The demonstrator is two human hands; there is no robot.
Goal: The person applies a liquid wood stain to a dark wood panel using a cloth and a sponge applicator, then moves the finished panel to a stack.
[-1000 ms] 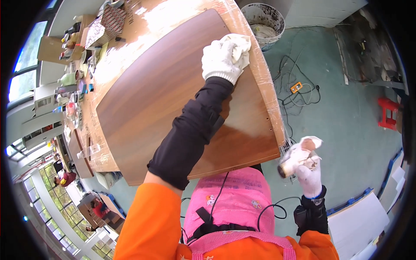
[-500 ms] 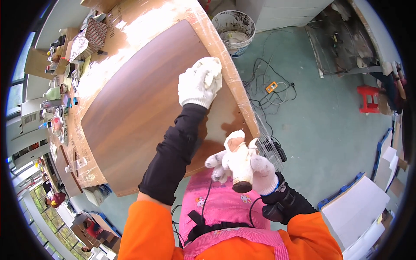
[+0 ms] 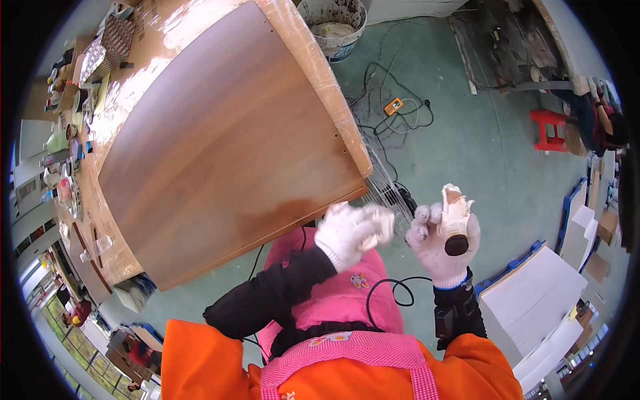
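Note:
My left hand (image 3: 343, 237), in a white knit glove, is closed on a crumpled white cloth (image 3: 380, 228) and blurred by motion. It is just off the near edge of a curved brown wooden panel (image 3: 220, 140), in front of my pink apron. Further right, my right hand (image 3: 447, 250), also gloved, holds a bottle-like thing wrapped in white material (image 3: 456, 217), its dark round end tilted toward me. Its exact kind I cannot make out. A darker wet-looking patch (image 3: 283, 217) marks the panel near its front edge.
A plastic-wrapped table (image 3: 320, 77) carries the panel; bottles and small items crowd its left side. Beyond it stands a stained bucket (image 3: 333, 30). Black cables and an orange box (image 3: 393, 106) lie on the green floor. A red stool (image 3: 549, 130) and white boards (image 3: 530, 293) are to the right.
My left hand has come off the panel's far right part, moving toward me with the cloth. My right hand has shifted right, away from the panel, still holding the wrapped thing. The view has shifted.

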